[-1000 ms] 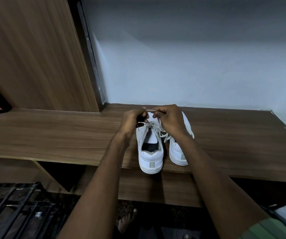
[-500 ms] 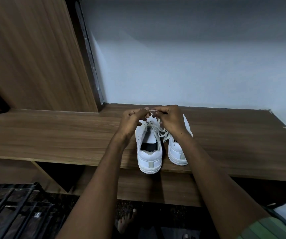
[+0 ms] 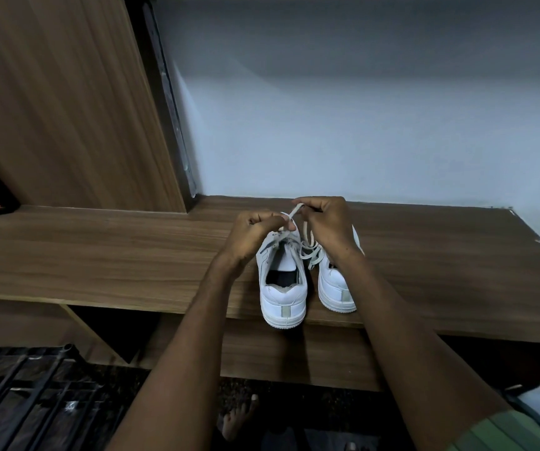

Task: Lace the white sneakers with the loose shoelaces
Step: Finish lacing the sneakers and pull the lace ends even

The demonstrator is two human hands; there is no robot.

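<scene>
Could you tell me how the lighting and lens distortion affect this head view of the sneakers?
Head view: dim overall, the white sneakers brightest; the floor below the wooden shelf sinks into near-black shadow; wide-angle distortion bends the shelf edge and tilts the cabinet panel; both hands stay reasonably sharp.

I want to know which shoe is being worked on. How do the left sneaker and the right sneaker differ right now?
The left sneaker shows its open collar and dark inside; the right sneaker is largely covered by the right hand and forearm. The shoelace pinched by both hands, the left hand included, rises over the left sneaker. Both are white, heels toward the camera, on the wooden shelf.
</scene>
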